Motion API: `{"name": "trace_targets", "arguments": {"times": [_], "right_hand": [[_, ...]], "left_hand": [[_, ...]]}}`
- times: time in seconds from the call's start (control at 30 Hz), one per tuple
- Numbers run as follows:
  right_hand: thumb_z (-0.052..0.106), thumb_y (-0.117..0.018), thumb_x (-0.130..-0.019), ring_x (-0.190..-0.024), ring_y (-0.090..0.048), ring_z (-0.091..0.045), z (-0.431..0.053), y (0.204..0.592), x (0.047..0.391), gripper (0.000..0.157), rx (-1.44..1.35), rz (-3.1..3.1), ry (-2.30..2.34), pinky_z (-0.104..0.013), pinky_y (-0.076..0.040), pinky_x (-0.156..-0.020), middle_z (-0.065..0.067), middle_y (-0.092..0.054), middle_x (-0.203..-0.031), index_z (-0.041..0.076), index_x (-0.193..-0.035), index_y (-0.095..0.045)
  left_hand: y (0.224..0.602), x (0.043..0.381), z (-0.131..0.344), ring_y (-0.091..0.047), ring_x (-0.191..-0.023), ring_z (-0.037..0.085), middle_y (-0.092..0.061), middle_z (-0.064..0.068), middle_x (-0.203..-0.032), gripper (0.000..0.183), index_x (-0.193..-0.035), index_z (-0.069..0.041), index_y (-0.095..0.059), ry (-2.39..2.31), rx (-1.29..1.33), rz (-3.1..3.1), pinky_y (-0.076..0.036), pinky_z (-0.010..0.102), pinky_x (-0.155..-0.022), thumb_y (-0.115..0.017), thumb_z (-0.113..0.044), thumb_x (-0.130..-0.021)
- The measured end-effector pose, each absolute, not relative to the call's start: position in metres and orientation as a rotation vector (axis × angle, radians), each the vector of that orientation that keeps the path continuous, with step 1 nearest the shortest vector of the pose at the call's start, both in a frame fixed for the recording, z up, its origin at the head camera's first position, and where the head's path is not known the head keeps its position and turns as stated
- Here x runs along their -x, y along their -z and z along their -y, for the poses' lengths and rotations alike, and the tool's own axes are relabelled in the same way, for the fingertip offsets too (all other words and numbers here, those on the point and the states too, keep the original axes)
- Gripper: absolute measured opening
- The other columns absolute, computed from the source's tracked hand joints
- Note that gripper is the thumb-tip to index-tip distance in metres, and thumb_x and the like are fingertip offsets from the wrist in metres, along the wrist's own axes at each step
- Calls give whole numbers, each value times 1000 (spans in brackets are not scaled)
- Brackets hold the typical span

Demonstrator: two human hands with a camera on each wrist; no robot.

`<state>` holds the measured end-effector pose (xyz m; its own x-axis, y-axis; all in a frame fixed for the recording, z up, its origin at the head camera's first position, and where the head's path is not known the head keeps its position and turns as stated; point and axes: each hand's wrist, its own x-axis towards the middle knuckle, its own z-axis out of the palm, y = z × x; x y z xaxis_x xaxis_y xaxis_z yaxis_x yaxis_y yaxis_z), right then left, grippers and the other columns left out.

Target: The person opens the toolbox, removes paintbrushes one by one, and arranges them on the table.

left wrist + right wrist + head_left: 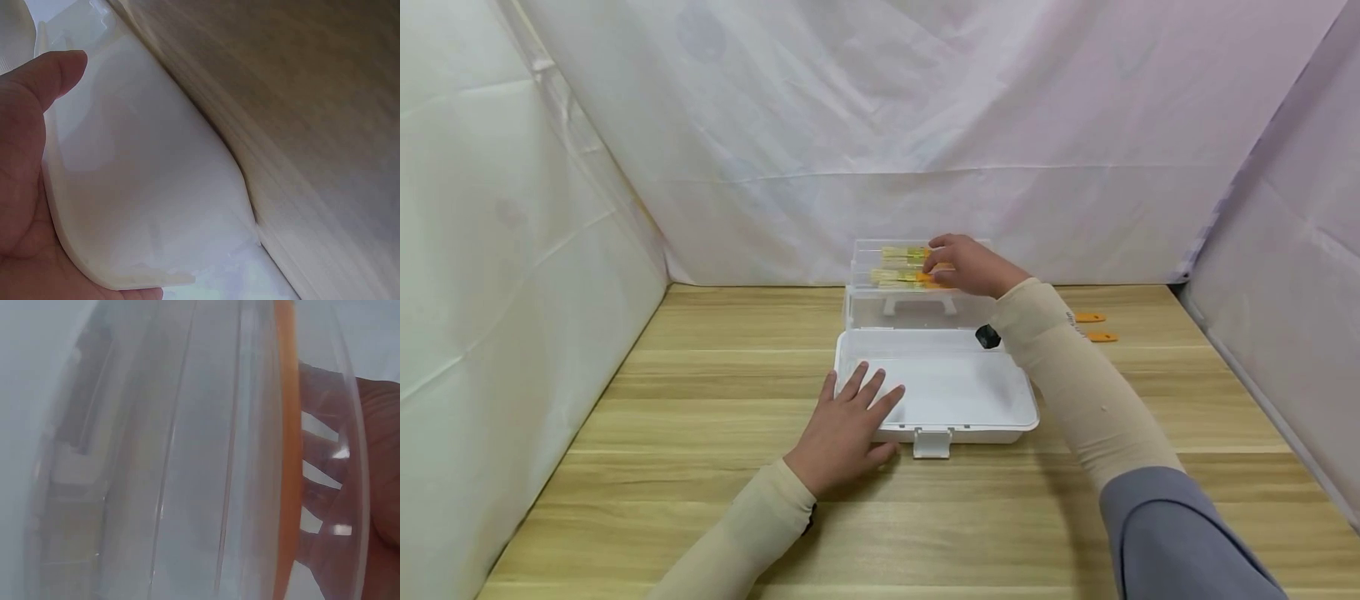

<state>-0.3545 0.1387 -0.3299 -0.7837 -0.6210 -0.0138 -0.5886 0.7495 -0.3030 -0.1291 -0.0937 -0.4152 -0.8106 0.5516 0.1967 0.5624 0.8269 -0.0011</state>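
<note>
A white plastic box (pixel 958 392) lies on the table with its clear lid raised behind it. My left hand (pixel 847 429) rests at the front left corner with spread, straight fingers over the rim. Its thumb (pixel 65 65) lies along the box's outer wall (pixel 150 169). At the back, my right hand (pixel 973 265) reaches into a clear tray (pixel 861 254) holding several paintbrushes (pixel 898 277) with pale bristles and orange handles. Through clear plastic in the right wrist view, the spread fingers (pixel 322 450) meet an orange brush handle (pixel 287 456).
Two orange handles (pixel 1102 337) stick out from behind the right sleeve on the wooden table (pixel 715 375). A white latch (pixel 932 443) hangs open at the box's front. White cloth (pixel 820 150) closes off the back and both sides.
</note>
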Motion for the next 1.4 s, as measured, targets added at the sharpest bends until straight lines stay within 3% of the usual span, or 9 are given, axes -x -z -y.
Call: {"name": "trace_targets", "arguments": {"times": [0.73, 1.17, 1.4], "right_hand": [[21, -64, -86, -115, -43, -26, -133, 339, 361, 16, 1120, -2878, 410, -42, -30, -101, -9, -53, -125, 12, -97, -70], [23, -64, -86, -120, -40, -27, -134, 341, 360, 16, 1055, -2887, 429, -43, -28, -103, -9, -50, -129, 13, -97, -70], [22, -65, -85, -115, -44, -24, -136, 344, 362, 15, 1110, -2908, 453, -40, -31, -101, -7, -54, -124, 12, -95, -70]], "left_hand": [[416, 130, 95, -24, -135, 31, -40, 9, -142, 69, -139, -24, -41, 91, 862, 2807, -20, 62, -99, -59, -54, -80], [419, 130, 95, -24, -135, 32, -40, 10, -142, 68, -139, -24, -41, 107, 863, 2801, -20, 62, -99, -59, -53, -80], [419, 131, 95, -23, -136, 32, -39, 9, -142, 68, -139, -25, -40, 112, 859, 2814, -19, 62, -100, -58, -54, -81]]}}
